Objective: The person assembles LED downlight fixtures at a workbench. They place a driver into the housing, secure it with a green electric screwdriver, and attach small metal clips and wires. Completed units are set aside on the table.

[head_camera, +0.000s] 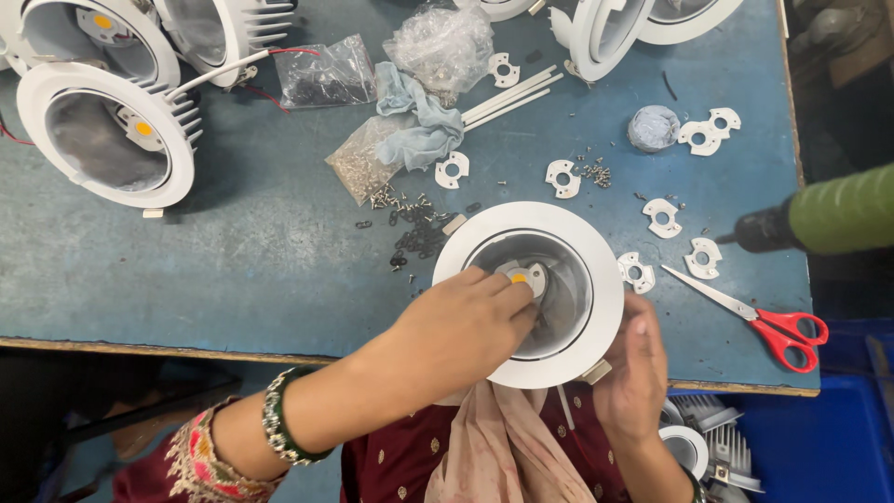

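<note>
Beside grey cloth (419,126), perhaps screw packets (358,168).

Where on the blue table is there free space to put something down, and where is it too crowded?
The widest bare patch of the table lies between the finished lamp at left and the white lamp ring the left hand reaches into. Crowded: the screws, cloth, brackets and scissors behind and right of the ring.

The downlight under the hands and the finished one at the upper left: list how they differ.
The held downlight sits at the table's near edge with the left hand reaching inside and the right hand steadying its rim. The upper-left downlight lies untouched, wired. Both are round, white, with a yellow LED chip.
</note>
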